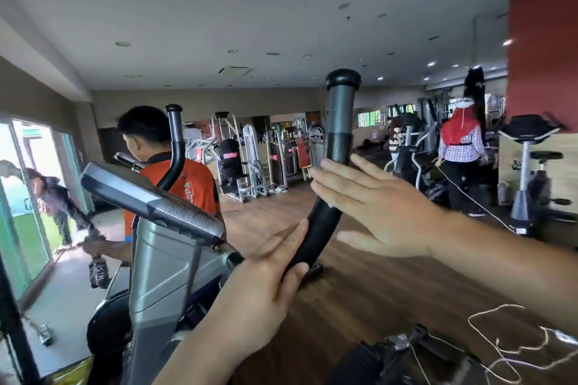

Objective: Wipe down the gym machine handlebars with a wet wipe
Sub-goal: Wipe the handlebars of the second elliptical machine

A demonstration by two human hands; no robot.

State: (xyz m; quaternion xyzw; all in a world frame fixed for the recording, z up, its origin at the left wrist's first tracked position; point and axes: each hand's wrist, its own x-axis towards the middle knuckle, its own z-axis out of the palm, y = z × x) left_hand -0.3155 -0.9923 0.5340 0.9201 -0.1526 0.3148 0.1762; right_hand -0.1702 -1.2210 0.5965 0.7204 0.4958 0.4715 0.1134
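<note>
The right handlebar (336, 141) of an elliptical machine rises in the middle of the view, black at its curved lower part and grey above, with a black cap on top. My left hand (266, 278) holds the black lower part from the left, thumb wrapped under it and fingers lying along it. My right hand (378, 206) is flat and open, fingers stretched out, its fingertips touching the bar from the right. I see no wet wipe in either hand. The machine's left handlebar (175, 141) stands further left, behind the console (147, 197).
A person in an orange shirt (184, 187) stands close behind the machine holding a dark bottle (98, 272). Another person (461, 147) stands at the right near an exercise bike (528, 172). Weight machines line the back. White cord (500, 344) lies on the wooden floor.
</note>
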